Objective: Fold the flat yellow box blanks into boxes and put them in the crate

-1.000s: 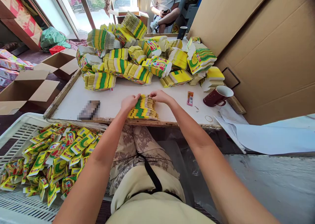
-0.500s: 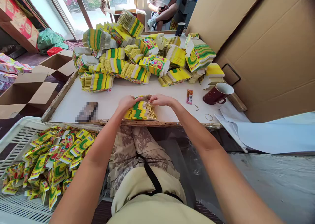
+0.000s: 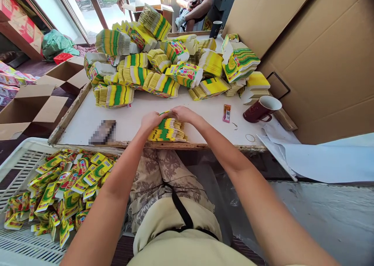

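A stack of flat yellow and green cartons [image 3: 168, 131] lies at the table's front edge, in front of me. My left hand [image 3: 152, 120] grips a carton at the stack's far left side, thumb pressed on it. From the right, my right hand [image 3: 181, 113] is closed on the far side of the same carton, its fingertips partly hidden. Behind both hands, bundles of flat yellow cartons [image 3: 187, 74] are heaped across the table. Folded cartons [image 3: 70, 188] fill a white plastic basket [image 3: 27, 151] at the lower left.
A maroon mug [image 3: 261, 109] and a small pink packet [image 3: 226, 113] are on the table's right side. A blurred dark object [image 3: 103, 132] lies at front left. Open cardboard boxes [image 3: 32, 112] stand left. A seated person [image 3: 194, 4] is beyond the table.
My right hand has moved left and slightly away from me, closer to my left hand over the stack. The camera view has shifted slightly.
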### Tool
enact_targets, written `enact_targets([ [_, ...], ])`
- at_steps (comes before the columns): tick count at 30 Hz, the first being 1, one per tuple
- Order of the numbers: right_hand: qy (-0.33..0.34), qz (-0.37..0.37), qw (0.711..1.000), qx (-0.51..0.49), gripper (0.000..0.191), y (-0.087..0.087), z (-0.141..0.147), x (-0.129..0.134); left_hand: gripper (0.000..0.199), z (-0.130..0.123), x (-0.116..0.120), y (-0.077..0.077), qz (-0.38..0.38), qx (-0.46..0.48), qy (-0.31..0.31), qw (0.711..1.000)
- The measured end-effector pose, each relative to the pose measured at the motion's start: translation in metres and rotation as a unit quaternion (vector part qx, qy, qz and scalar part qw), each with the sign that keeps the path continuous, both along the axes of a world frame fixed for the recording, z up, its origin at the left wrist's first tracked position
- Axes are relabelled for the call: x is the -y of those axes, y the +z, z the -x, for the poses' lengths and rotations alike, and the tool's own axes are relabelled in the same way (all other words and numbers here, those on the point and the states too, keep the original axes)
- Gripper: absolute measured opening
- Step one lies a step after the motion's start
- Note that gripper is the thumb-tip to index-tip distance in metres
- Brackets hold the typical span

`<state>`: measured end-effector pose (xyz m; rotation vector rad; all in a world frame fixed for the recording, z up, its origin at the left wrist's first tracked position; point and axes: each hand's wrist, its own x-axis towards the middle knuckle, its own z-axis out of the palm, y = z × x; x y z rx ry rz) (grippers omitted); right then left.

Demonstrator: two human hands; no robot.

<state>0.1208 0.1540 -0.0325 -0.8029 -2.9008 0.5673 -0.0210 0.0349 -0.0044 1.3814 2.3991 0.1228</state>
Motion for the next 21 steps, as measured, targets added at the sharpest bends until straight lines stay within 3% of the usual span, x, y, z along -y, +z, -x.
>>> enact_targets([
  [6, -0.016, -0.017, 0.999, 0.034, 0.020, 0.007, 0.001, -0.001, 0.061, 0.000, 0.001, -0.001, -0.008, -0.001, -0.013, 1.000],
  [12, -0.073, 0.023, 0.997, -0.009, 0.020, 0.013, 0.015, -0.004, 0.047, 0.000, 0.004, -0.002, -0.032, 0.009, -0.051, 0.998],
  [17, -0.149, 0.127, 0.975, -0.101, 0.017, 0.009, 0.038, 0.000, 0.049, 0.003, 0.005, -0.005, -0.043, 0.014, -0.065, 0.997],
  [21, -0.177, 0.277, 0.930, -0.167, 0.016, 0.006, 0.048, 0.010, 0.050, 0.004, 0.006, -0.007, -0.053, 0.017, -0.071, 0.996],
])
